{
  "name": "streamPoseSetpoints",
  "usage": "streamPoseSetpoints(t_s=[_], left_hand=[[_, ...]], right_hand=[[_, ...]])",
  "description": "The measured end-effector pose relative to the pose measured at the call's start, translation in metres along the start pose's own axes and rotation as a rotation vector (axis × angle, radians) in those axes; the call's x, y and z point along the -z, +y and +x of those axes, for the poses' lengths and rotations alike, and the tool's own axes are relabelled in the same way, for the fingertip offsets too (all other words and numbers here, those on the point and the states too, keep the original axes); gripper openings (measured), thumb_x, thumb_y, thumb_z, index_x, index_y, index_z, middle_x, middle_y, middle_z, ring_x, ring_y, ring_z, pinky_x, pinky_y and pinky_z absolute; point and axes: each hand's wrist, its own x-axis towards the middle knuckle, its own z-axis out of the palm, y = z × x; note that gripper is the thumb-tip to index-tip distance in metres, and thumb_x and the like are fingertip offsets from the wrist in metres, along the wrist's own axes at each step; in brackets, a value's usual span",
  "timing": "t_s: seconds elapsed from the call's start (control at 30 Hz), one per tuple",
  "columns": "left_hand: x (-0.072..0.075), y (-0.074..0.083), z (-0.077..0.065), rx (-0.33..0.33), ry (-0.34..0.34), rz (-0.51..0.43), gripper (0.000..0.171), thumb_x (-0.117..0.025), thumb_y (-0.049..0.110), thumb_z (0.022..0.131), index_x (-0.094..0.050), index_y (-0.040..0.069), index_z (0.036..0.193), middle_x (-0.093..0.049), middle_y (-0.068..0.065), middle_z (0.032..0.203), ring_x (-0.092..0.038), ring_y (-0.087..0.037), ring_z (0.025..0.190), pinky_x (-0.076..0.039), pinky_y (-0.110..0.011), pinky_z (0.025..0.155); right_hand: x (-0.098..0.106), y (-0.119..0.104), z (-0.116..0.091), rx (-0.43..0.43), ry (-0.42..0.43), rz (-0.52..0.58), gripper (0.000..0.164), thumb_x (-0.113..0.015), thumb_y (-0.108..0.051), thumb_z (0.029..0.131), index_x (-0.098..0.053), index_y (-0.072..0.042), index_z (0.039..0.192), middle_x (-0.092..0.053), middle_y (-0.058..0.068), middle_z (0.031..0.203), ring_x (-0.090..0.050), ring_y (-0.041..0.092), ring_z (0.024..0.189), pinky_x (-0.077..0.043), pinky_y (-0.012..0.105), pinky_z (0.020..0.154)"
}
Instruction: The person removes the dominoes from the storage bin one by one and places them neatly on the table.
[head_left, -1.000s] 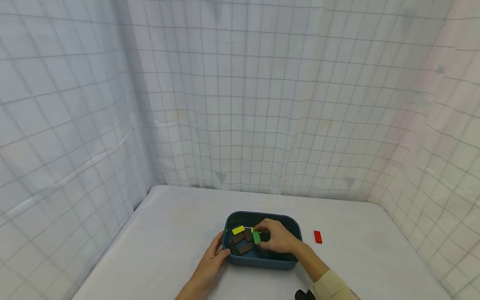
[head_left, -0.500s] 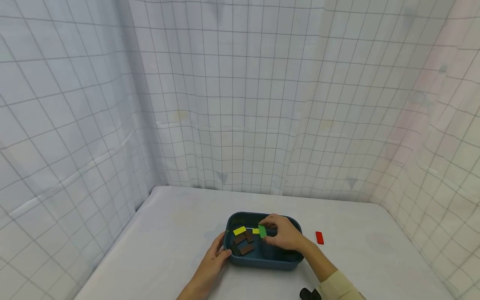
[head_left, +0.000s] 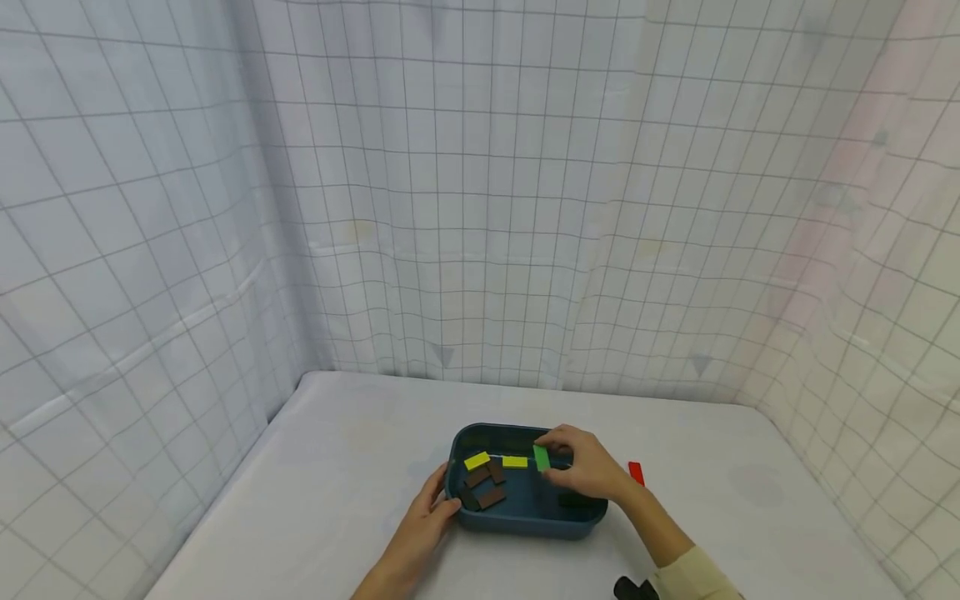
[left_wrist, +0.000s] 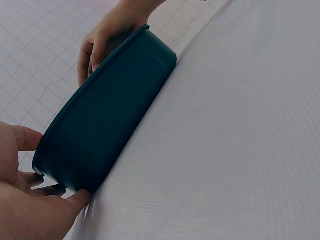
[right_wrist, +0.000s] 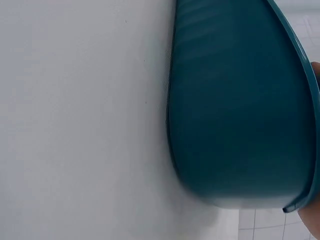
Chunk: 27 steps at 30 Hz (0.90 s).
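A dark teal plastic bin (head_left: 525, 527) stands on the white-covered table. My left hand (head_left: 422, 523) holds its left end, thumb at the rim; in the left wrist view the left hand (left_wrist: 30, 185) grips the bin's corner from outside. With thumb and fingertips my right hand (head_left: 588, 467) pinches a green block (head_left: 542, 458) over the bin's right half. In the bin's left part lie a yellow block (head_left: 477, 461), a second yellow block (head_left: 515, 462), several brown blocks (head_left: 492, 497) and a blackish block (head_left: 468, 498). The right wrist view mostly shows the bin's outer wall (right_wrist: 240, 115).
Right of the bin lies a red block (head_left: 635, 472), partly hidden by my right hand. A small black object (head_left: 634, 588) shows beside my right sleeve (head_left: 693, 577). White grid-patterned curtains (head_left: 480, 250) surround the table (head_left: 315, 467) at the back and sides.
My right hand has lifted the green block and moved it rightward, uncovering the second yellow block. The right hand now overlaps the red block. My left hand has stayed on the bin.
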Motion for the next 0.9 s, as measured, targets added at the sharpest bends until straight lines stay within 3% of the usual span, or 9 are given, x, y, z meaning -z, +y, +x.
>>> streamPoseSetpoints(t_s=[0.37, 0.6, 0.9], left_hand=[[-0.001, 0.0, 0.002, 0.019, 0.017, 0.008, 0.066, -0.05, 0.01, 0.107, -0.017, 0.004, 0.165, -0.008, -0.025, 0.169, -0.013, -0.047, 0.153, -0.025, -0.059, 0.119], [-0.002, 0.002, 0.002, 0.015, 0.007, 0.011, 0.066, -0.049, 0.01, 0.108, -0.017, 0.003, 0.165, -0.008, -0.025, 0.169, -0.014, -0.047, 0.153, -0.025, -0.059, 0.118], [-0.003, 0.0, 0.001, 0.006, -0.003, -0.009, 0.065, -0.047, 0.007, 0.108, -0.014, 0.0, 0.164, -0.005, -0.028, 0.168, -0.013, -0.047, 0.152, -0.025, -0.057, 0.118]], right_hand=[[0.016, 0.006, -0.018, -0.03, 0.049, 0.004, 0.04, -0.08, -0.015, 0.09, -0.069, -0.004, 0.127, -0.065, 0.002, 0.118, -0.064, 0.025, 0.104, -0.057, 0.043, 0.095], [0.034, 0.013, -0.033, -0.047, 0.097, 0.059, 0.04, -0.08, -0.01, 0.091, -0.068, 0.0, 0.127, -0.065, 0.011, 0.122, -0.064, 0.028, 0.104, -0.056, 0.047, 0.095], [0.05, 0.035, -0.054, -0.131, 0.159, 0.047, 0.041, -0.081, -0.006, 0.089, -0.068, -0.003, 0.127, -0.066, 0.006, 0.121, -0.065, 0.032, 0.112, -0.054, 0.041, 0.099]])
